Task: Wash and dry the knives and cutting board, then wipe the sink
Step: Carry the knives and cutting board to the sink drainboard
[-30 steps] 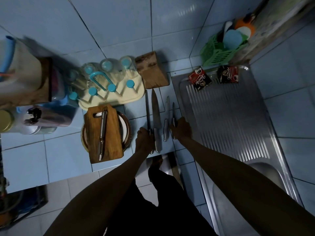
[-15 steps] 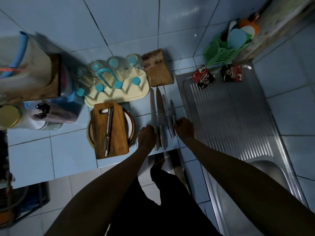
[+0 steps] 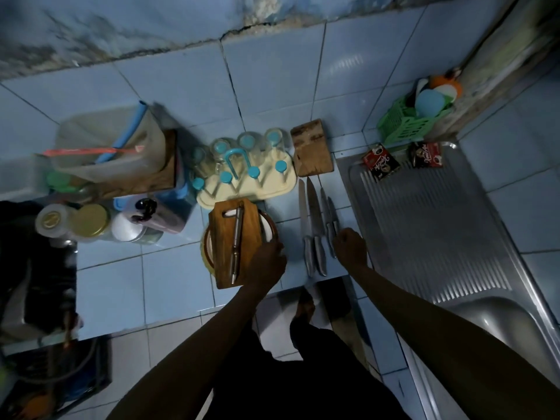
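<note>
Four steel knives lie side by side on the blue tiled counter: two long knives [image 3: 313, 213] and two small knives [image 3: 326, 219] to their right. My right hand [image 3: 350, 248] is curled over the handle end of the rightmost small knife. A wooden cutting board [image 3: 222, 237] lies on a round plate [image 3: 270, 230], with a long metal tool [image 3: 236, 242] on top. My left hand [image 3: 268, 260] sits at the right edge of the board and plate, its fingers hidden. The steel sink basin [image 3: 497, 322] is at the lower right.
A ribbed drainboard [image 3: 424, 225] holds two dark sachets [image 3: 381, 165] at its far end. A wooden knife block [image 3: 312, 150] stands behind the knives. A cream rack with glasses [image 3: 248, 174], jars [image 3: 91, 219] and a green basket [image 3: 403, 122] line the wall.
My left hand has left the long knives' handles and moved left to the cutting board's edge. My right hand stays at the small knives. The camera has tilted up.
</note>
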